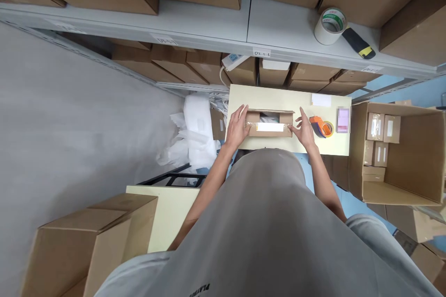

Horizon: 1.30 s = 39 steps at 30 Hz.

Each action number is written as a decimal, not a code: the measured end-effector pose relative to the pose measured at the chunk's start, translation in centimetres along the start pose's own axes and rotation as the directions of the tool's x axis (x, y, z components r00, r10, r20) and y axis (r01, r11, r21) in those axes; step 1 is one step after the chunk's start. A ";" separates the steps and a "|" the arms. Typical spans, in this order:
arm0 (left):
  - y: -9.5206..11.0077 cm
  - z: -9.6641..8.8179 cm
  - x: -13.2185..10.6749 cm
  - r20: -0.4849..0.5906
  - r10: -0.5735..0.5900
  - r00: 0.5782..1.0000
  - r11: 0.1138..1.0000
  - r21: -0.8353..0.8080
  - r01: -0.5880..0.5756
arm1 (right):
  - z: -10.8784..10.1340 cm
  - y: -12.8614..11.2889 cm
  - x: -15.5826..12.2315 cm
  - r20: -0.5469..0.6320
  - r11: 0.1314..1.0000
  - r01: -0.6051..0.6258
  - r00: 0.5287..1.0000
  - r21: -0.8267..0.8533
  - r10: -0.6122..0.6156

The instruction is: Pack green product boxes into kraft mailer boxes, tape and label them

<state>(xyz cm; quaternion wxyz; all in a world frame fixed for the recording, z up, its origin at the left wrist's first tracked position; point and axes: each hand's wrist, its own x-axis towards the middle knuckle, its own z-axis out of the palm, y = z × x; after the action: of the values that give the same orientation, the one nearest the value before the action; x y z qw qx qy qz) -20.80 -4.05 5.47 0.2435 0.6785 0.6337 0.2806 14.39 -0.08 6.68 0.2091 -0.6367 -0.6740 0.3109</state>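
Note:
A small brown cardboard box [270,133] lies on the pale yellow table, its top partly open with the lid flap raised along the back. White and greenish contents [269,118] show between the folded side flaps, but I cannot make out what they are. Clear tape and a white label [270,127] are on its front. My left hand [237,127] is closed on the box's left end, fingers over the back corner. At the right front corner, my right hand [304,131] grips with its thumb and a finger, while the index finger is raised away from the box.
An orange tape dispenser [321,127], a white card [321,100] and a phone-like item [343,119] lie on the table [278,93]. To the right, an open carton [414,148] holds several small boxes. White packing foam [198,130] is at left. A shelf [209,18] overhangs the back.

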 end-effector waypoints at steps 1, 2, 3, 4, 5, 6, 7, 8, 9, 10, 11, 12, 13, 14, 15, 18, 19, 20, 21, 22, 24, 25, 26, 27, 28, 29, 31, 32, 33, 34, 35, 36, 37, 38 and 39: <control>0.0 0.0 -0.2 -0.005 -0.007 1.000 1.000 0.004 0.007 | -0.2 -0.1 0.0 0.012 1.000 0.030 0.999 -0.006 -0.030; -0.1 0.0 -0.5 -0.009 -0.012 1.000 1.000 0.008 0.012 | -0.3 -0.1 0.1 0.024 0.998 0.057 0.998 -0.014 -0.057; -0.2 0.1 -0.7 -0.014 -0.018 1.000 1.000 0.014 0.019 | -0.4 -0.1 0.1 0.036 0.997 0.079 0.996 -0.021 -0.078; -0.2 0.2 -1.0 -0.020 -0.027 0.999 0.999 0.019 0.028 | -0.5 -0.1 0.1 0.049 0.995 0.093 0.995 -0.028 -0.092; -0.3 0.3 -1.2 -0.027 -0.040 0.999 0.999 0.024 0.041 | -0.6 -0.1 0.1 0.062 0.994 0.099 0.993 -0.034 -0.097; -0.4 0.4 -1.4 -0.036 -0.058 0.998 0.998 0.027 0.059 | -0.6 -0.1 0.0 0.073 0.994 0.099 0.993 -0.038 -0.096; -0.5 0.5 -1.6 -0.044 -0.077 0.996 0.997 0.027 0.079 | -0.6 0.0 0.0 0.083 0.995 0.095 0.992 -0.039 -0.091; -0.5 0.7 -1.8 -0.050 -0.097 0.994 0.995 0.025 0.099 | -0.6 0.1 0.0 0.093 0.995 0.091 0.992 -0.036 -0.087; -0.6 0.8 -2.0 -0.054 -0.115 0.992 0.993 0.020 0.116 | -0.6 0.2 -0.1 0.103 0.996 0.089 0.991 -0.030 -0.085; -0.6 1.0 -2.1 -0.056 -0.129 0.990 0.991 0.012 0.130 | -0.6 0.3 -0.1 0.113 0.996 0.089 0.990 -0.021 -0.086; -0.6 1.2 -2.2 -0.059 -0.141 0.988 0.990 0.002 0.141 | -0.6 0.4 -0.1 0.120 0.996 0.089 0.989 -0.012 -0.087; -0.6 1.3 -2.3 -0.062 -0.150 0.987 0.989 -0.013 0.150 | -0.6 0.4 -0.2 0.124 0.996 0.087 0.989 -0.005 -0.086; -0.5 1.5 -2.4 -0.067 -0.161 0.985 0.987 -0.030 0.159 | -0.5 0.5 -0.2 0.124 0.997 0.083 0.989 0.001 -0.082; -0.5 1.7 -2.4 -0.075 -0.174 0.982 0.984 -0.049 0.171 | -0.5 0.6 -0.2 0.120 0.997 0.075 0.990 0.006 -0.075; -0.5 1.9 -2.4 -0.084 -0.190 0.978 0.981 -0.067 0.185 | -0.3 0.6 -0.2 0.112 0.998 0.064 0.992 0.012 -0.064; -0.7 2.4 -2.2 -0.101 -0.237 0.966 0.968 -0.112 0.226 | 0.2 0.7 -0.3 0.078 0.999 0.014 0.997 0.050 -0.018; -0.9 2.5 -2.1 -0.099 -0.247 0.964 0.964 -0.127 0.234 | 0.4 0.8 -0.3 0.067 0.997 -0.003 0.998 0.072 -0.002; -1.1 2.5 -2.0 -0.092 -0.254 0.963 0.960 -0.143 0.240 | 0.6 0.9 -0.3 0.058 0.995 -0.018 0.998 0.097 0.012; -1.3 2.6 -1.9 -0.084 -0.260 0.962 0.956 -0.163 0.244 | 0.8 1.0 -0.3 0.048 0.992 -0.030 0.999 0.125 0.025; -1.5 2.6 -1.9 -0.076 -0.265 0.961 0.951 -0.184 0.248 | 1.0 1.2 -0.2 0.040 0.988 -0.040 0.999 0.152 0.035; -1.8 2.8 -1.7 -0.070 -0.276 0.959 0.941 -0.225 0.254 | 1.3 1.5 -0.2 0.027 0.978 -0.055 0.998 0.202 0.050; -1.9 2.8 -1.6 -0.072 -0.281 0.957 0.936 -0.242 0.257 | 1.5 1.6 -0.1 0.021 0.974 -0.062 0.998 0.220 0.058; -2.0 2.9 -1.6 -0.075 -0.286 0.955 0.931 -0.257 0.258 | 1.7 1.7 -0.1 0.015 0.970 -0.069 0.998 0.233 0.067; -2.1 3.0 -1.5 -0.079 -0.290 0.954 0.927 -0.271 0.259 | 1.9 1.9 -0.1 0.008 0.967 -0.076 0.997 0.243 0.076; -2.1 3.0 -1.5 -0.084 -0.294 0.952 0.922 -0.288 0.259 | 2.1 2.0 -0.1 0.000 0.964 -0.080 0.997 0.252 0.083; -2.1 3.1 -1.5 -0.089 -0.298 0.950 0.916 -0.305 0.259 | 2.4 2.0 -0.2 -0.011 0.962 -0.081 0.996 0.261 0.087; -1.9 3.3 -1.5 -0.101 -0.314 0.944 0.903 -0.337 0.264 | 2.8 2.1 -0.4 -0.034 0.960 -0.079 0.995 0.269 0.091; -1.8 3.3 -1.6 -0.105 -0.326 0.940 0.897 -0.349 0.272 | 2.9 2.1 -0.5 -0.042 0.961 -0.077 0.995 0.265 0.092; -1.6 3.4 -1.7 -0.110 -0.340 0.934 0.890 -0.357 0.282 | 3.1 2.1 -0.7 -0.047 0.963 -0.078 0.995 0.256 0.093; -1.4 3.5 -1.9 -0.115 -0.355 0.928 0.884 -0.363 0.293 | 3.2 2.1 -0.8 -0.048 0.966 -0.079 0.994 0.246 0.093; -1.2 3.6 -2.0 -0.119 -0.368 0.922 0.879 -0.367 0.304 | 3.3 2.1 -0.9 -0.048 0.968 -0.080 0.994 0.238 0.094; -1.0 3.6 -2.2 -0.123 -0.378 0.917 0.876 -0.369 0.311 | 3.4 2.0 -1.0 -0.049 0.969 -0.082 0.994 0.233 0.096; -0.9 3.7 -2.3 -0.129 -0.384 0.914 0.875 -0.368 0.316 | 3.4 2.0 -1.1 -0.051 0.969 -0.084 0.994 0.233 0.099; -0.8 3.8 -2.5 -0.137 -0.386 0.912 0.876 -0.364 0.316 | 3.5 1.9 -1.2 -0.054 0.968 -0.088 0.993 0.235 0.104; -0.7 3.8 -2.6 -0.145 -0.384 0.912 0.879 -0.360 0.313 | 3.6 1.8 -1.3 -0.058 0.967 -0.094 0.992 0.238 0.111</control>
<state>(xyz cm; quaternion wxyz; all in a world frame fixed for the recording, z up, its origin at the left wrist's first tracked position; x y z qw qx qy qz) -18.76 -6.50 2.09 0.3311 0.4687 0.7122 0.4043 13.44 -1.92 3.02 0.2902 -0.6521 -0.5907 0.3762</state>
